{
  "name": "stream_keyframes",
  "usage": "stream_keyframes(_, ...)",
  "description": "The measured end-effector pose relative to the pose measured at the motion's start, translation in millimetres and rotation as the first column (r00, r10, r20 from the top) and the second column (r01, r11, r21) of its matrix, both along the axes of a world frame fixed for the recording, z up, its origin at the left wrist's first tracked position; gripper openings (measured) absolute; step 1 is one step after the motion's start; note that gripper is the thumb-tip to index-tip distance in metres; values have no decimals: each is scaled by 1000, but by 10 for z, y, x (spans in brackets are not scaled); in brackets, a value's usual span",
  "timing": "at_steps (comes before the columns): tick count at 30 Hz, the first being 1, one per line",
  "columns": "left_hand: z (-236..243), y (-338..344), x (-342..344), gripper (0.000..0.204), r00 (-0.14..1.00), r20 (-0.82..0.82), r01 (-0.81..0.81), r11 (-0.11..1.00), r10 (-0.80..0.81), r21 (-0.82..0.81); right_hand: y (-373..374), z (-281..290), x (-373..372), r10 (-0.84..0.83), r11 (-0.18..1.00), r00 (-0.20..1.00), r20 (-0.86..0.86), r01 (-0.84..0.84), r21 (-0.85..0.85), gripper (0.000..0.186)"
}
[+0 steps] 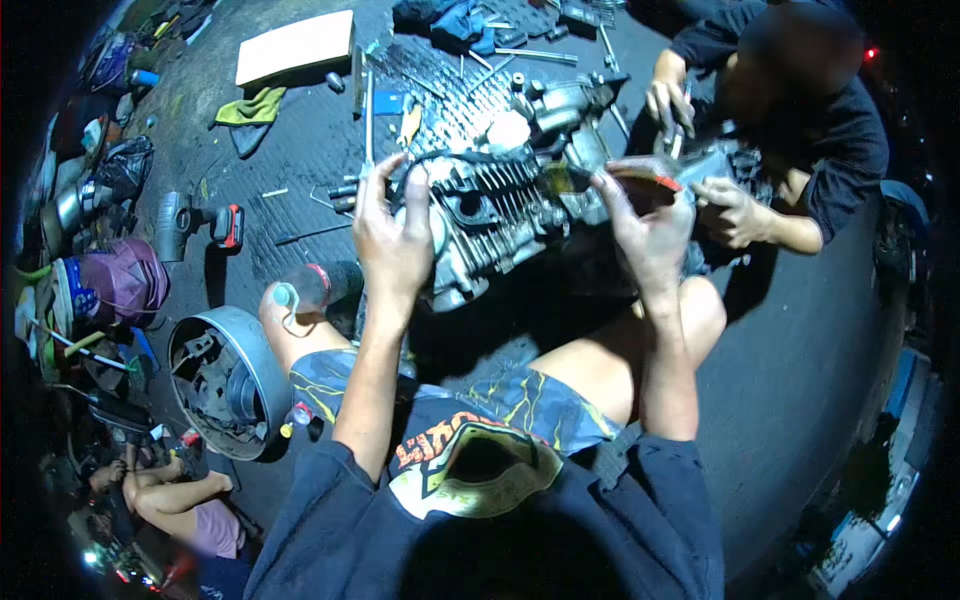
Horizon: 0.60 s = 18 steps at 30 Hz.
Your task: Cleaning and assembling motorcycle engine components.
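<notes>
A metal engine [500, 205] with cooling fins lies in front of me between my legs. My left hand [390, 235] is at its left end, thumb and fingers apart and pointing away from me; I cannot tell whether they touch the metal. Over the engine's right side, my right hand [655, 240] is closed round a dark, curved piece with a red-orange edge [655, 182], whose kind I cannot make out. Close by on the right, a co-worker's hand [735, 212] and their other hand [670, 105], which grips a metal tool, are over more metal parts.
A clear bottle [312, 285] with a pale cap stands by my left leg. Further left are a metal basin [275, 400] of parts and a cordless power tool [205, 222]. A cloth [250, 115], a white box [295, 48] and several wrenches [535, 55] lie beyond.
</notes>
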<state>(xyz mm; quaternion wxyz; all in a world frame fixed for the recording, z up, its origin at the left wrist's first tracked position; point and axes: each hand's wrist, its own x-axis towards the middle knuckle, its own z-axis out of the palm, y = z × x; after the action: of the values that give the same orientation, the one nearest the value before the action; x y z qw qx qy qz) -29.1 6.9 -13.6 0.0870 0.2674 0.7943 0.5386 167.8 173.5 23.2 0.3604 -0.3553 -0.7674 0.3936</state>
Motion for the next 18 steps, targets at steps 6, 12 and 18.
stream_keyframes(6, 45, 9, 5, 34, 998, -48, 41, 999, -42, -16, -43, 7, -282, -59, 979, 996, 73, 43, 198, 18)
stream_keyframes(12, 58, -33, -11, 37, 997, -19, 69, 998, -69, 12, -63, 58, -211, -39, 985, 996, 83, 24, 173, 17)
stream_keyframes(18, -15, -55, -57, 27, 995, -49, 82, 997, -82, 2, -57, 294, -42, 0, 1000, 968, -252, 7, 24, 10)
